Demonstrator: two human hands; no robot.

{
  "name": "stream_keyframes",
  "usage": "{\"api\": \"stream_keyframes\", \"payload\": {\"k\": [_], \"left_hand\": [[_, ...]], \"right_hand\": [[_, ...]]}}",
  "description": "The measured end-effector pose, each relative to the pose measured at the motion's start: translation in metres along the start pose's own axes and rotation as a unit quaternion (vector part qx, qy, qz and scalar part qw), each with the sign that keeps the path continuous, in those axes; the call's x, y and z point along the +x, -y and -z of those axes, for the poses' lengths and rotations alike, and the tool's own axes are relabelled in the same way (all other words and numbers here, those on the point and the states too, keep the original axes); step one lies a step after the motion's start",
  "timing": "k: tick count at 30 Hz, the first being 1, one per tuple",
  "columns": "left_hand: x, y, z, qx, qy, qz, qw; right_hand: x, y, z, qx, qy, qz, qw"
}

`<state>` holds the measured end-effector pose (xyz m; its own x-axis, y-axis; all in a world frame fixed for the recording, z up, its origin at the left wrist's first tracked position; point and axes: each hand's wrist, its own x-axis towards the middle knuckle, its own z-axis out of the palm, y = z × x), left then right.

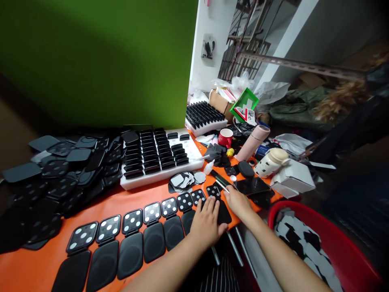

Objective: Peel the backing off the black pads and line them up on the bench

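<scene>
A row of opened black hinged cases [130, 255] runs along the orange table, their upper halves carrying white dots [133, 221]. My left hand [206, 223] lies flat with fingers stretched over the cases at the row's right end, covering part of them. Beside it, my right hand [238, 201] has its fingers closed around the end of a thin silver stick [223, 186], whose kind I cannot make out. A black case half [224, 211] shows between the two hands. Beyond the row sits a pile of grey-white flat pieces [184, 181].
Heaped black cases [69, 162] cover the table's left. White foam trays [161, 175] hold upright black cases. A small white bottle [208, 167], red mug [225, 138], pink flask [253, 142], cream bottle [271, 163] and phone [253, 185] stand or lie rightward. A red tub [343, 247] is below right.
</scene>
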<state>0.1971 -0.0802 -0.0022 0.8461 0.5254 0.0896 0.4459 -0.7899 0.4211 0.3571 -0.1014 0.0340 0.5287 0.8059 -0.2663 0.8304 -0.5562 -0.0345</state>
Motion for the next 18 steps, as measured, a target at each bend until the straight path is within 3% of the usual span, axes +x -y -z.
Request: {"api": "stream_keyframes", "payload": {"k": [7,18], "left_hand": [[-0.002,0.001,0.0,0.001,-0.002,-0.005,1.0],[-0.004,0.0,0.007,0.0,-0.002,-0.006,1.0]], "right_hand": [[0.008,0.007,0.001,-0.006,-0.003,0.028,1.0],[0.059,0.027,0.037,-0.043,0.074,0.12,0.989]]}}
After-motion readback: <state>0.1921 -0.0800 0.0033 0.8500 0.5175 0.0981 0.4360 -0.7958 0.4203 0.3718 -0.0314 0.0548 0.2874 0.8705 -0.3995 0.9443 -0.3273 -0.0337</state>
